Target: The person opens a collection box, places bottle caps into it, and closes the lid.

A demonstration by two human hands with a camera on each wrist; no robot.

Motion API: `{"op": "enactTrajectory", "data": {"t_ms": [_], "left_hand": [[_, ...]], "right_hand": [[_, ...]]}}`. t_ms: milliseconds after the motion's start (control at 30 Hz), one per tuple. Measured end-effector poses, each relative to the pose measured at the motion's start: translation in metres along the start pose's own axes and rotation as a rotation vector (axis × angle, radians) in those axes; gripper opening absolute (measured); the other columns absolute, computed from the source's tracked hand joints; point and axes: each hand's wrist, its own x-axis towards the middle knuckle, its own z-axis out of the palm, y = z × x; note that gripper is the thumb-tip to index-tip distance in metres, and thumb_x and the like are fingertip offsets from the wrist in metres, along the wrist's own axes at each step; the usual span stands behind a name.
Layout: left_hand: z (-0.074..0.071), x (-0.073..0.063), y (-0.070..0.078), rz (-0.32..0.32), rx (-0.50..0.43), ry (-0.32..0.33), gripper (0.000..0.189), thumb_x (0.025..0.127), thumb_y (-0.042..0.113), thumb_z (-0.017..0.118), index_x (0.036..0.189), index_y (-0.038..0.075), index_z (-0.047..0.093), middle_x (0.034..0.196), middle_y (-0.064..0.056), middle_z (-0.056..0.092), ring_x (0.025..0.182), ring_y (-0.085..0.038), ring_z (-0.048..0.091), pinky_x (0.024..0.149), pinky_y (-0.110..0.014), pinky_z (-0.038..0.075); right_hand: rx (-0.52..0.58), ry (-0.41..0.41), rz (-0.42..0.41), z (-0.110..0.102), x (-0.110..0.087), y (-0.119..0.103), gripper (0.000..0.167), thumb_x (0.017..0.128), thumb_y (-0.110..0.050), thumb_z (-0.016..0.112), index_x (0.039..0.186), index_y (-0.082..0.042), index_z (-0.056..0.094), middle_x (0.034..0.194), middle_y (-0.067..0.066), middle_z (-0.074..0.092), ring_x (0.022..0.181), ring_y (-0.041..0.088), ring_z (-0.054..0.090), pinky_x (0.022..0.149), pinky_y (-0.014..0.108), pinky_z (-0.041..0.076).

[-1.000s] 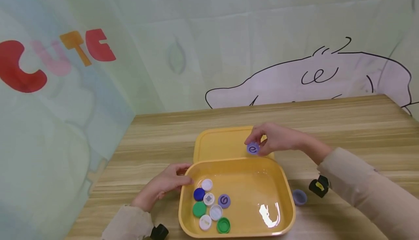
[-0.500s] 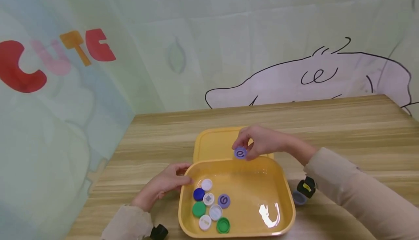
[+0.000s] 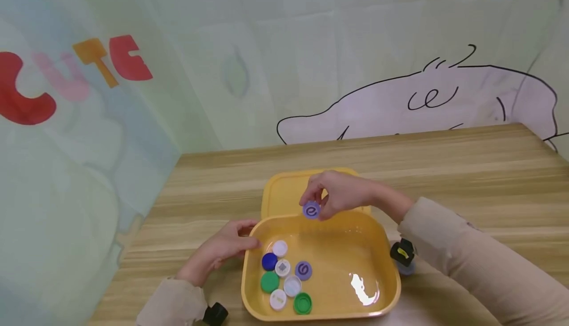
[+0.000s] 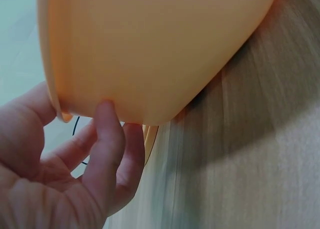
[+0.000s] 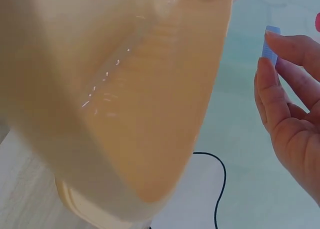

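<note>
My right hand [image 3: 340,192] pinches a purple bottle cap [image 3: 311,210] with a dark swirl on its face, above the far rim of a yellow plastic box [image 3: 346,262]. In the right wrist view the purple cap [image 5: 270,45] shows edge-on between thumb and fingertips. At the box's left side, my left hand [image 3: 228,242] grips the rim, thumb over it and fingers against the outer wall [image 4: 115,54]. Inside, toward the left, lie several bottle caps, among them a blue cap [image 3: 269,261], a green cap [image 3: 269,282] and another purple swirl cap [image 3: 304,270].
A yellow lid [image 3: 284,192] lies on the wooden table [image 3: 213,183] behind the box, partly covered by it. Right of the box a purple cap [image 3: 406,268] is partly hidden by the black wrist camera [image 3: 402,252]. A printed cloth [image 3: 213,69] hangs beyond the table.
My right hand has moved left with the purple cap, along the far rim of the box. My left hand keeps its hold on the box. The head view has shifted slightly.
</note>
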Motion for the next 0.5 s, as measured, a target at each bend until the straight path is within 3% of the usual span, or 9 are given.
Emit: {"op": "enactTrajectory", "data": {"t_ms": [500], "left_hand": [[-0.001,0.0,0.001,0.007,0.002,-0.009,0.055,0.078,0.007,0.063,0.129,-0.008,0.047,0.117,-0.018,0.056,0.087,-0.017,0.059,0.071,-0.035,0.055]], "right_hand": [[-0.022,-0.047,-0.032,0.011,0.013,-0.006,0.03,0.075,0.002,0.071,0.105,-0.002,0.068,0.092,0.001,0.058,0.086,0.016,0.053,0.077,0.021,0.051]]}}
